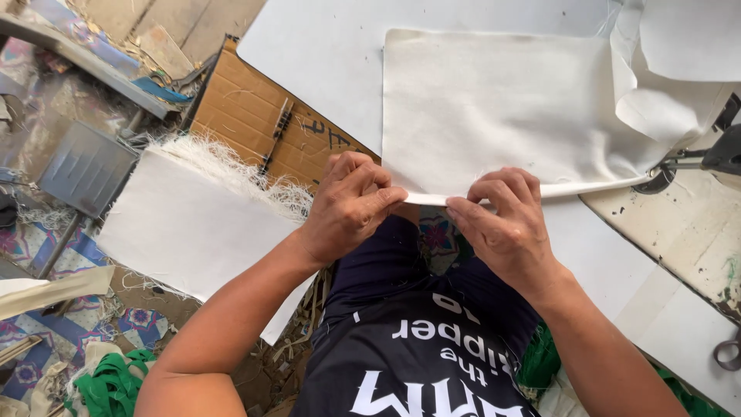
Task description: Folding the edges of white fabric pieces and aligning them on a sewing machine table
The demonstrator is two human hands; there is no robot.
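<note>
Cream fabric panel (pixel 502 108) lies flat on white table (pixel 324 46), near edge folded over. Left hand (pixel 349 205) pinches folded edge between thumb and fingers; right hand (pixel 505 220) pinches same edge just beside it, fingertips nearly meeting. Right of panel: sewing machine part (pixel 714 154), fold running toward it. Left of panel: cardboard sheet (pixel 255 116), then frayed white fabric stack (pixel 185 224). Below panel: dark shirt (pixel 409 340).

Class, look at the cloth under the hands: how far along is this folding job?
Done: the cream cloth has a folded near edge running to the sewing machine. In hand: left hand and right hand pinch that fold. Left: the frayed stack lies untouched.
</note>
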